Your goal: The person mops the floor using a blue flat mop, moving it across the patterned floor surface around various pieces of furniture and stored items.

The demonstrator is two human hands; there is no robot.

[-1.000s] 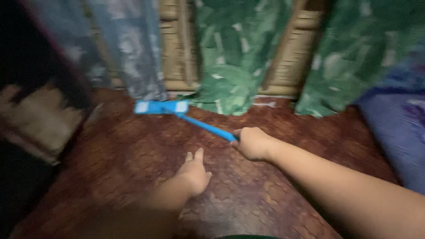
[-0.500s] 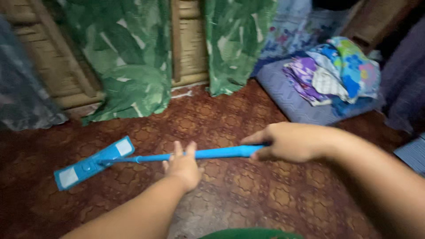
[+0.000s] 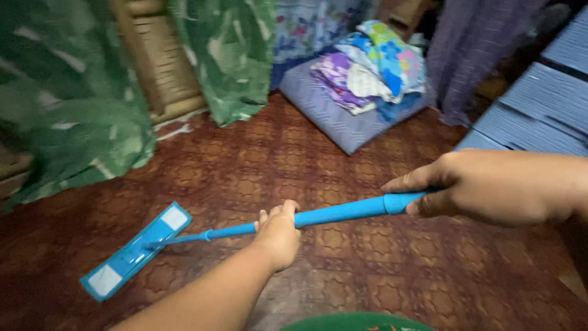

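One mop (image 3: 202,236), blue, both our hands on its pole: right hand (image 3: 490,187) closed round the upper end, left hand (image 3: 278,233) curled on the middle. One flat mop head (image 3: 136,250) rests on the patterned red floor (image 3: 380,270) toward its left edge. Progress hard to judge; we see no wet or clean streaks, so most of the floor looks undone. Two green leaf-print curtains (image 3: 229,55) hang along the far edge, one pile of folded cloths (image 3: 370,64) on one grey cushion (image 3: 334,116) at the far right.
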